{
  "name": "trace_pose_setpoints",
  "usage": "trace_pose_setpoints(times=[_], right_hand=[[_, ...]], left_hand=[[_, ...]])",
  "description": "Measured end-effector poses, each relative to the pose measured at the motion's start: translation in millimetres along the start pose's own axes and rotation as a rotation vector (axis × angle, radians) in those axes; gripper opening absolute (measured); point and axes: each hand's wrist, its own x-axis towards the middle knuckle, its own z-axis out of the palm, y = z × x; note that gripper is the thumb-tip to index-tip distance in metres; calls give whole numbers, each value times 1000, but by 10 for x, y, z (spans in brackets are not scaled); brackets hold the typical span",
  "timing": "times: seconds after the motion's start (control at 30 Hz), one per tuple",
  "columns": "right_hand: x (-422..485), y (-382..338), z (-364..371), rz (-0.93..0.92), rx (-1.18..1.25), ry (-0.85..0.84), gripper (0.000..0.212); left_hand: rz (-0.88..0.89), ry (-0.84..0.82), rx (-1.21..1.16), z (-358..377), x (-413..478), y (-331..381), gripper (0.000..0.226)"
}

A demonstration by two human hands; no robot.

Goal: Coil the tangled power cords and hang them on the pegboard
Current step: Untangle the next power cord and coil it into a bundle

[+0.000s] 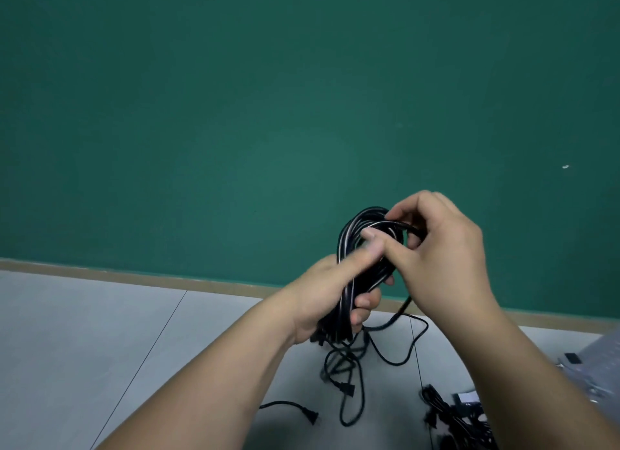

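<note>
A coil of black power cord (355, 245) is held upright in front of a green wall. My left hand (332, 292) grips the coil's lower half, thumb laid across the strands. My right hand (439, 248) pinches a strand at the top of the coil. The cord's loose tail (396, 352) hangs from the coil and loops on the floor. A plug end (347, 387) and another plug (307, 412) lie on the floor below. No pegboard is in view.
Grey floor tiles (100, 332) meet a tan skirting strip (134, 277) under the green wall (268, 114). More black cords lie tangled (446, 416) at the lower right, beside a clear plastic bag (593, 365).
</note>
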Motion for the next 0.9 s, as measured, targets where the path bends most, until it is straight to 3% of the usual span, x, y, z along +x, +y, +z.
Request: trace_pose_setpoints(times=[0.07, 0.13, 0.27, 0.4, 0.6, 0.7, 0.9], right_hand=[[20, 37, 12, 17, 64, -32, 31], [19, 108, 61, 76, 170, -103, 32], [-19, 304, 140, 350, 606, -283, 27], [-80, 404, 171, 388, 527, -432, 17], [-33, 107, 201, 333, 482, -142, 9], [-47, 49, 211, 384, 474, -88, 7], [-75, 99, 198, 594, 640, -97, 28]], left_hand=[[3, -15, 90, -47, -23, 8, 38], [11, -3, 106, -95, -38, 3, 21], [46, 37, -33, -206, -75, 18, 19], [115, 99, -118, -314, -79, 32, 22], [147, 338, 340, -352, 4, -24, 15], [112, 291, 360, -283, 23, -107, 9], [149, 205, 263, -198, 43, -132, 26]])
